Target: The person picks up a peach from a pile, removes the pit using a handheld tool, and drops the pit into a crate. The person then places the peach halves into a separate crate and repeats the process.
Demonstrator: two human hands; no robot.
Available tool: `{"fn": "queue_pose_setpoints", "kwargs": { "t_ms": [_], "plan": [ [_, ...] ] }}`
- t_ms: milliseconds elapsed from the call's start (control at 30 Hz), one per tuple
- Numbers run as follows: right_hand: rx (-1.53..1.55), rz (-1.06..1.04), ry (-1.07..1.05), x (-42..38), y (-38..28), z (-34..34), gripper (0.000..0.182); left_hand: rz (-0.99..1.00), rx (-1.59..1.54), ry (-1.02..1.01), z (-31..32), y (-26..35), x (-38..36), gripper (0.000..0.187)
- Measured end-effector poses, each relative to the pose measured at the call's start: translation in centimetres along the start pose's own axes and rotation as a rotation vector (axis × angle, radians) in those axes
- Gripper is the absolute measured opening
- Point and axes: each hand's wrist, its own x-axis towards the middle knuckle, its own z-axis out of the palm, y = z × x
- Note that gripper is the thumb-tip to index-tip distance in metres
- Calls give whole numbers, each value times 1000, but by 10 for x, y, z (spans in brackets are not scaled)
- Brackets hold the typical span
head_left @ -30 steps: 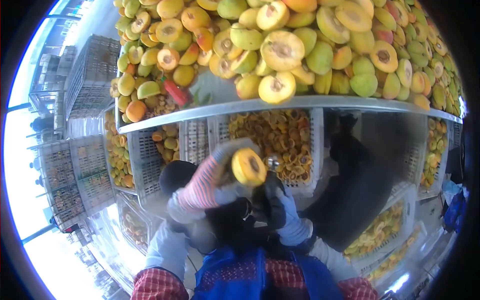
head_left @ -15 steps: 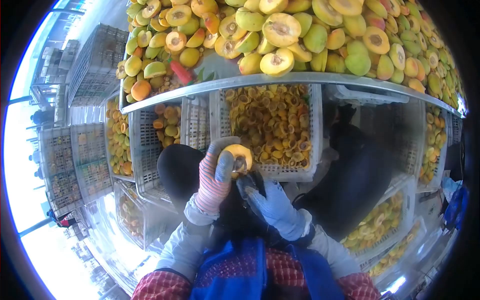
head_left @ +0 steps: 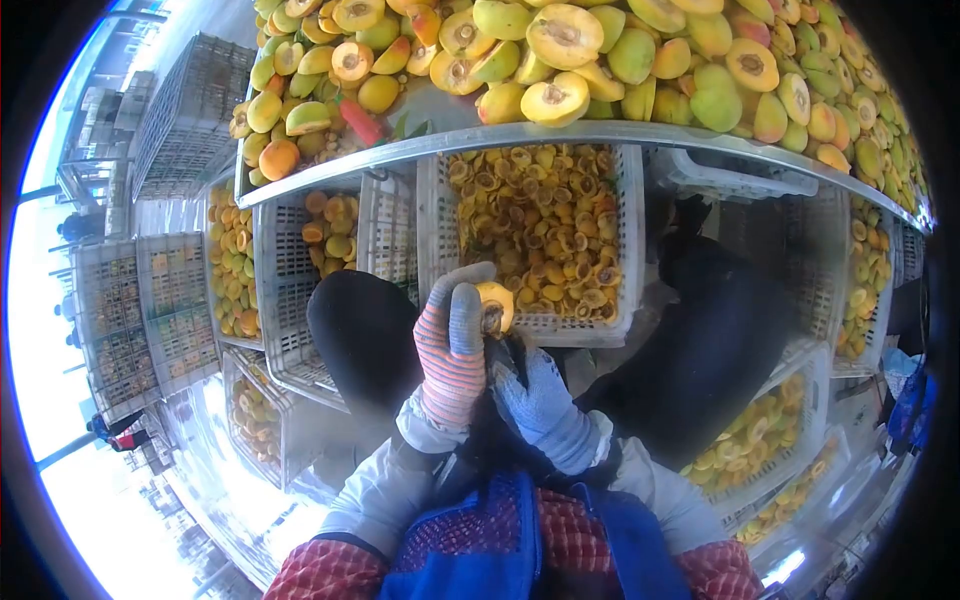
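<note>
My left hand (head_left: pixel 455 345), in a striped pink-and-grey glove, is closed around a yellow peach half (head_left: pixel 496 306), its brown pit side turned to the right. Beside it, my right hand (head_left: pixel 545 405) wears a blue glove with dark fingertips. Its fingers are bent together close under the fruit; what they grip is hidden. Both hands are above my lap, in front of a white crate (head_left: pixel 628 250) holding yellow-brown peach scraps (head_left: pixel 540 230).
A metal-edged table (head_left: pixel 480 138) across the top carries a heap of peach halves (head_left: pixel 630 55) and a red object (head_left: pixel 361 122). More peach-filled crates (head_left: pixel 283 290) stand left and right. My dark-clothed knees flank the middle crate. Stacked crates (head_left: pixel 190 115) stand at far left.
Both hands have shifted a little to the right in view, with the peach half turned more edge-on. The table and crates appear slightly higher as the view tilts.
</note>
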Motion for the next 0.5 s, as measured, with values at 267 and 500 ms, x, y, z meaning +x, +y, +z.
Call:
{"fn": "queue_pose_setpoints", "kwargs": {
  "t_ms": [267,500],
  "plan": [
    [1426,791,-200,-3,-8,-6,27,-160,-9,-326,-15,9,21,31],
    [1980,919,-615,11,-7,-18,43,-245,-75,-359,-16,7,20,34]
  ]
}}
